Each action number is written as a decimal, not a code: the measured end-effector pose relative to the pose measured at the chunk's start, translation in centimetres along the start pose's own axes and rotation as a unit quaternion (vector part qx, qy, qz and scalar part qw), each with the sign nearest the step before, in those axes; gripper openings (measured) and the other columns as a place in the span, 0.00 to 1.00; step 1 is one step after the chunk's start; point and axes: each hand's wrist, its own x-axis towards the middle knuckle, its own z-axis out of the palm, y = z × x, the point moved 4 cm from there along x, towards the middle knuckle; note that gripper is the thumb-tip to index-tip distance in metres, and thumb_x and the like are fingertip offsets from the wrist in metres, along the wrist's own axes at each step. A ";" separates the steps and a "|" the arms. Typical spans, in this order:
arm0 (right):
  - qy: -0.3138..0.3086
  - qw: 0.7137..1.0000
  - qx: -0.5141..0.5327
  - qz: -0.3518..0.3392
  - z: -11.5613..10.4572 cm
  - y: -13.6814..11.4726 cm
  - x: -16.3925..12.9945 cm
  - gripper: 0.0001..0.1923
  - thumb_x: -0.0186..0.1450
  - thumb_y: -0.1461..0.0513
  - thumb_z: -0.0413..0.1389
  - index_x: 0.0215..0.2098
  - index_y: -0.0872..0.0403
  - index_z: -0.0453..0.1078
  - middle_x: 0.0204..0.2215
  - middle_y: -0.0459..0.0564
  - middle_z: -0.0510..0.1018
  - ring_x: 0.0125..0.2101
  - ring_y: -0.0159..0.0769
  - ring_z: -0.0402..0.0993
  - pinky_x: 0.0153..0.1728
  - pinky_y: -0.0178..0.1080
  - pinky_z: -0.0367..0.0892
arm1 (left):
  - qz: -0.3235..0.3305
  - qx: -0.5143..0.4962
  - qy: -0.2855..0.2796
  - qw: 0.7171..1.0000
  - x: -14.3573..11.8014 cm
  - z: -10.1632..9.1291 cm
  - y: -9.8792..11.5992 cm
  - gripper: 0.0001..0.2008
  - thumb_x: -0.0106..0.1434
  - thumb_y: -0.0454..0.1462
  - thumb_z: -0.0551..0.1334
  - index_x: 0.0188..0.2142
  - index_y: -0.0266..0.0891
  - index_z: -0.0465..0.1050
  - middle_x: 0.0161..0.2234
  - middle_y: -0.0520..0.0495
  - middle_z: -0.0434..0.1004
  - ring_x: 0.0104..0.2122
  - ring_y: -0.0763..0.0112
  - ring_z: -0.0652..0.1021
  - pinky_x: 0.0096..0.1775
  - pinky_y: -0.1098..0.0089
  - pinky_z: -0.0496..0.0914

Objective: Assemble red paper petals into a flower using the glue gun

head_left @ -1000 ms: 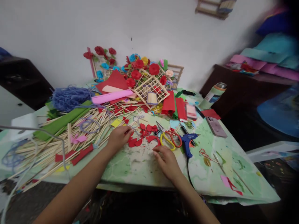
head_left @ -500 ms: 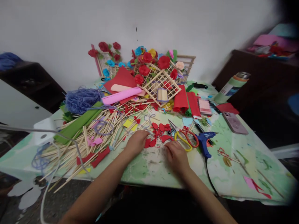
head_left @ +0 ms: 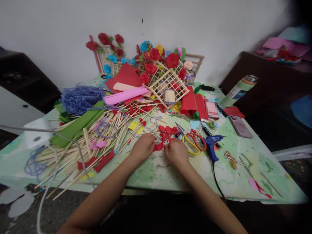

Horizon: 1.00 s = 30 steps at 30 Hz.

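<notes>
Hands [head_left: 143,147] [head_left: 175,151] closer now — both on red petals [head_left: 166,131].

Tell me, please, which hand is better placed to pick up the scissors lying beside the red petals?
The right hand: it rests just beside the scissors, while the left hand sits farther off, across the red petals.

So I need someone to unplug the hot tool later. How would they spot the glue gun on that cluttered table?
Start at the green-patterned table and find the person's right hand near its front middle. Just right of that hand lie scissors with red and yellow handles, and the glue gun sits immediately right of them. It is the only blue pistol-shaped thing there, with a black cord trailing off the front edge.
</notes>
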 end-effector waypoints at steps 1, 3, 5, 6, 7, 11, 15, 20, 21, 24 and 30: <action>-0.002 1.000 0.000 0.006 0.1 0.1 0.0 0.12 0.61 0.59 0.53 0.28 0.58 0.74 0.28 0.61 0.78 0.31 0.44 0.73 0.29 0.39 0.61 | -0.005 -0.009 0.005 1.000 0.0 -0.1 -0.1 0.09 0.62 0.36 0.55 0.35 0.37 0.74 0.35 0.39 0.74 0.40 0.58 0.71 0.46 0.58 0.63; -0.002 1.000 -0.004 0.011 0.3 0.3 0.1 0.11 0.61 0.61 0.52 0.28 0.57 0.74 0.27 0.61 0.78 0.29 0.42 0.73 0.28 0.38 0.61 | -0.015 -0.017 0.016 1.000 0.1 -0.2 -0.4 0.10 0.62 0.36 0.55 0.36 0.38 0.74 0.35 0.39 0.74 0.40 0.58 0.71 0.47 0.59 0.63; -0.002 1.000 -0.009 0.007 0.3 0.6 0.1 0.11 0.61 0.63 0.51 0.27 0.57 0.74 0.26 0.60 0.78 0.27 0.40 0.73 0.27 0.37 0.61 | -0.021 -0.019 0.029 0.999 0.1 -0.3 -0.6 0.10 0.61 0.35 0.54 0.36 0.38 0.74 0.35 0.40 0.75 0.40 0.59 0.72 0.47 0.59 0.63; -0.001 1.000 -0.009 0.002 0.3 0.7 0.1 0.11 0.61 0.63 0.50 0.27 0.57 0.73 0.26 0.59 0.78 0.27 0.39 0.73 0.26 0.37 0.60 | -0.023 -0.024 0.037 0.999 0.1 -0.3 -0.8 0.10 0.61 0.36 0.54 0.36 0.38 0.75 0.35 0.40 0.75 0.40 0.59 0.72 0.47 0.59 0.64; 0.003 1.000 -0.004 -0.003 0.1 0.9 0.1 0.11 0.61 0.63 0.50 0.26 0.57 0.73 0.26 0.59 0.78 0.26 0.39 0.73 0.26 0.36 0.59 | -0.024 -0.035 0.047 0.998 0.2 -0.3 -0.9 0.10 0.61 0.36 0.55 0.36 0.38 0.75 0.36 0.40 0.75 0.40 0.60 0.72 0.47 0.60 0.64; 0.057 0.995 0.081 -0.024 -1.2 1.4 0.2 0.12 0.62 0.62 0.48 0.24 0.55 0.69 0.25 0.55 0.76 0.28 0.38 0.71 0.28 0.36 0.59 | -0.072 -0.153 0.085 0.982 1.0 -0.1 -1.3 0.09 0.59 0.38 0.58 0.33 0.39 0.76 0.34 0.43 0.77 0.36 0.63 0.73 0.43 0.63 0.66; 0.085 0.948 0.297 -0.073 -2.0 1.0 0.5 0.12 0.63 0.60 0.49 0.23 0.54 0.65 0.22 0.49 0.72 0.26 0.35 0.67 0.29 0.35 0.58 | -0.129 -0.370 0.060 0.918 2.8 0.7 -0.4 0.12 0.54 0.43 0.63 0.31 0.35 0.76 0.29 0.45 0.77 0.29 0.69 0.73 0.35 0.69 0.66; 0.055 0.861 0.502 -0.067 0.0 0.3 0.4 0.14 0.63 0.56 0.49 0.23 0.53 0.62 0.18 0.44 0.66 0.21 0.32 0.62 0.24 0.34 0.58 | -0.144 -0.624 0.047 0.767 4.1 1.5 1.6 0.16 0.51 0.44 0.68 0.32 0.32 0.76 0.25 0.48 0.75 0.22 0.79 0.68 0.27 0.75 0.61; 0.054 0.856 0.510 -0.067 0.4 0.2 0.3 0.14 0.64 0.56 0.49 0.23 0.53 0.62 0.18 0.44 0.66 0.21 0.32 0.63 0.24 0.34 0.58 | -0.149 -0.638 0.058 0.753 4.0 1.6 1.7 0.15 0.49 0.43 0.69 0.30 0.32 0.76 0.24 0.48 0.75 0.21 0.80 0.67 0.26 0.76 0.61; 0.062 0.863 0.493 -0.086 1.3 0.2 -0.1 0.13 0.64 0.57 0.49 0.23 0.53 0.63 0.20 0.45 0.68 0.24 0.33 0.64 0.26 0.34 0.59 | -0.169 -0.653 0.056 0.736 3.4 2.3 1.9 0.13 0.48 0.41 0.71 0.28 0.32 0.75 0.23 0.48 0.75 0.20 0.80 0.68 0.26 0.76 0.61; 0.070 0.883 0.450 -0.115 1.2 0.1 -0.4 0.10 0.65 0.61 0.49 0.26 0.53 0.64 0.24 0.47 0.71 0.27 0.34 0.67 0.30 0.35 0.61 | -0.176 -0.635 0.063 0.749 2.6 2.8 1.4 0.12 0.47 0.40 0.71 0.27 0.32 0.76 0.22 0.49 0.75 0.23 0.76 0.71 0.29 0.73 0.65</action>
